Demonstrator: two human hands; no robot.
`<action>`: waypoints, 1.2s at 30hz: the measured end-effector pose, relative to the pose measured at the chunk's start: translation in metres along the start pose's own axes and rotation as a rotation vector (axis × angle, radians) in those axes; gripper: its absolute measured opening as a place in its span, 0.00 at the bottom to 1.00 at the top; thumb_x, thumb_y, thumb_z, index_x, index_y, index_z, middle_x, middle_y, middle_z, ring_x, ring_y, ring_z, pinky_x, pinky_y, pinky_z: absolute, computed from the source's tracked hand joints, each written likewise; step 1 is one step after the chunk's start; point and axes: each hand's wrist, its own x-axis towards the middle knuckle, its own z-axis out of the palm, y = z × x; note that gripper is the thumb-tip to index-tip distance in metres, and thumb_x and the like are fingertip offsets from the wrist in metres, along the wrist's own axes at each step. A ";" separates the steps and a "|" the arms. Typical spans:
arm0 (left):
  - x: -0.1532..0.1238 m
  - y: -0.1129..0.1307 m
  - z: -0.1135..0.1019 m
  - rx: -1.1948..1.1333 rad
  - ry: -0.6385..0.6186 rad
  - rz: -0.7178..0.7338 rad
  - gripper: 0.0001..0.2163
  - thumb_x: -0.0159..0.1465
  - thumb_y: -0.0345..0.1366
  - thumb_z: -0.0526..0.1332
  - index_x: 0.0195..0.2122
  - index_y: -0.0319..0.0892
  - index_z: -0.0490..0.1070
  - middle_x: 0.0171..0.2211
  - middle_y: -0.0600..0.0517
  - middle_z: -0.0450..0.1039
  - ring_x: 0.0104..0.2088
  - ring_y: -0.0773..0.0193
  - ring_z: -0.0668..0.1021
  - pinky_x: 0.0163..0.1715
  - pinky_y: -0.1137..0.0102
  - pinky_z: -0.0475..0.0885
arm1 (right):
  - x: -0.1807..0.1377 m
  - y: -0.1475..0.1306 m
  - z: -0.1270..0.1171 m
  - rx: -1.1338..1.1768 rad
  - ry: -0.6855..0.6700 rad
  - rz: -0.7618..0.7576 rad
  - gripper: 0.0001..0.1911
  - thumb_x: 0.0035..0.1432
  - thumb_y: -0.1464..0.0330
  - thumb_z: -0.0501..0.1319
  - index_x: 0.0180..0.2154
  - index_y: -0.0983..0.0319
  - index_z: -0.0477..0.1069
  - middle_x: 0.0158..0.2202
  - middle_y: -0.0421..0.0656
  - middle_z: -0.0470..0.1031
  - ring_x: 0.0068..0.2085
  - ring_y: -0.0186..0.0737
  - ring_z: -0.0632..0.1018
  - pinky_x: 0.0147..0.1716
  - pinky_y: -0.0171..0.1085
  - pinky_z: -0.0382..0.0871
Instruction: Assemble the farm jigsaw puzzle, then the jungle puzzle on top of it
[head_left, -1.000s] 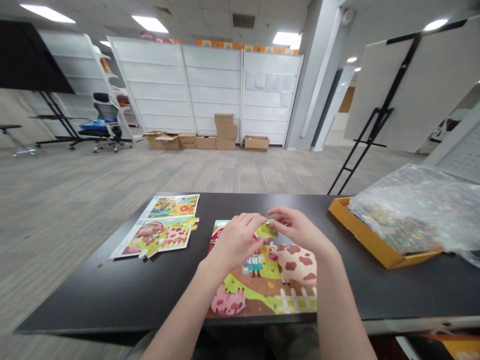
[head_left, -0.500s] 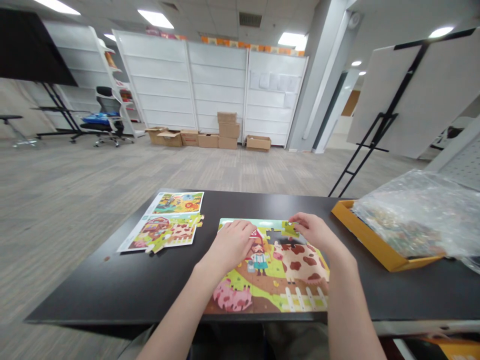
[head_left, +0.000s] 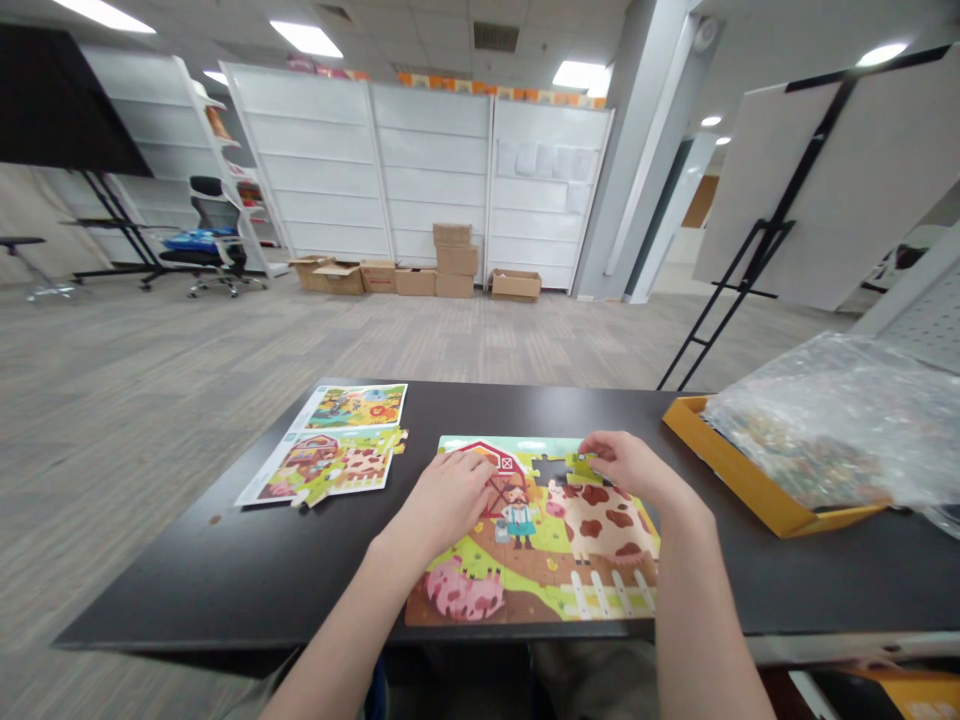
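A farm jigsaw puzzle [head_left: 536, 570] with a barn, a farmer, a cow and a pig lies on the table, with a dark gap in its upper part. My left hand [head_left: 454, 492] rests flat on the puzzle's left side, fingers stretched over the barn. At the upper right, my right hand [head_left: 624, 462] has its fingertips on a green puzzle piece [head_left: 585, 470], which sits low in the gap just above the cow. Whether this piece is fully seated I cannot tell. My right fingers partly hide it.
Left on the black table [head_left: 300, 570] lies a picture sheet [head_left: 352, 408] with loose puzzle pieces [head_left: 319, 487] on its edges. On the right stands a yellow box lid [head_left: 750, 485] holding clear plastic bags [head_left: 832, 430]. The table's front edge is close to my forearms.
My right hand has brought the green piece slightly down toward the cow, covering part of the gap. My left hand has slid a little left and down, uncovering more of the barn.
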 end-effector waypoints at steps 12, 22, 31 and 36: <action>0.006 0.003 0.000 -0.014 -0.016 0.021 0.08 0.72 0.35 0.54 0.43 0.43 0.73 0.46 0.47 0.78 0.49 0.55 0.78 0.50 0.60 0.70 | -0.004 -0.002 0.002 -0.146 0.022 0.009 0.21 0.47 0.76 0.68 0.45 0.62 0.81 0.45 0.50 0.79 0.44 0.46 0.80 0.43 0.37 0.72; 0.000 -0.002 -0.004 0.013 -0.024 -0.018 0.06 0.70 0.33 0.56 0.41 0.43 0.73 0.48 0.47 0.78 0.50 0.54 0.77 0.49 0.61 0.70 | -0.004 -0.012 0.004 -0.156 -0.048 0.039 0.15 0.48 0.73 0.71 0.42 0.61 0.82 0.40 0.49 0.81 0.36 0.43 0.81 0.32 0.34 0.72; 0.000 -0.003 -0.006 0.032 -0.013 0.004 0.07 0.68 0.31 0.56 0.42 0.43 0.73 0.48 0.46 0.77 0.49 0.54 0.78 0.48 0.61 0.71 | -0.004 -0.009 0.006 -0.089 -0.084 0.033 0.15 0.45 0.70 0.74 0.39 0.59 0.82 0.26 0.43 0.80 0.28 0.40 0.79 0.26 0.33 0.69; -0.002 -0.012 -0.014 0.010 0.005 -0.051 0.09 0.69 0.34 0.57 0.47 0.44 0.74 0.48 0.46 0.78 0.49 0.54 0.78 0.50 0.61 0.71 | -0.003 -0.010 0.008 -0.106 -0.101 0.036 0.12 0.48 0.69 0.72 0.38 0.59 0.82 0.28 0.44 0.81 0.29 0.41 0.80 0.27 0.34 0.70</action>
